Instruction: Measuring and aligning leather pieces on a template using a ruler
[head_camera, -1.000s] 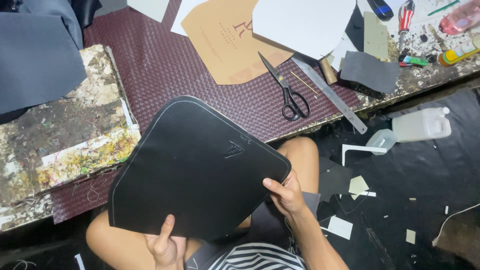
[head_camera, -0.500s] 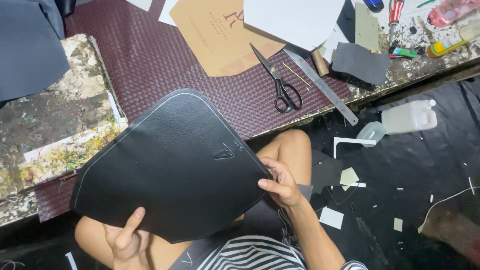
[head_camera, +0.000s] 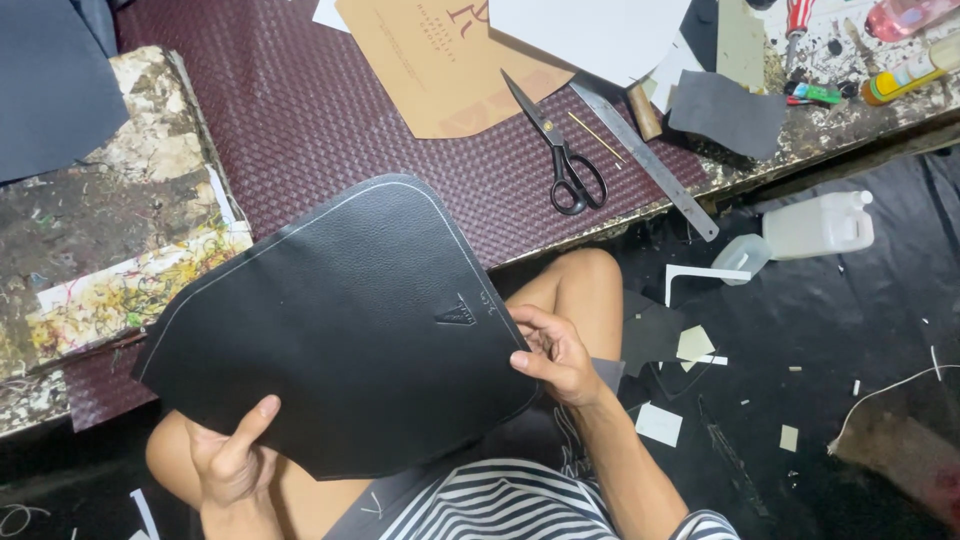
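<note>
I hold a large black leather panel (head_camera: 340, 320) with a pale stitch line along its rounded edge and a small embossed triangle near its right side. My left hand (head_camera: 230, 455) grips its lower edge, thumb on top. My right hand (head_camera: 550, 355) pinches the right edge just below the embossed mark. The panel lies tilted over my lap and bare knees, and its upper part overlaps the front edge of the low worktable (head_camera: 330, 110).
On the maroon woven table mat lie black scissors (head_camera: 560, 150), a steel ruler (head_camera: 645, 160), a tan paper pattern (head_camera: 450, 60), white card and grey leather scraps (head_camera: 725, 110). A glue-crusted board (head_camera: 110, 230) sits left. On the dark floor are a white plastic jug (head_camera: 815, 225) and offcuts.
The panel has turned anticlockwise and slid left. My left hand shifted left along its lower edge, and my right hand followed the right edge inward.
</note>
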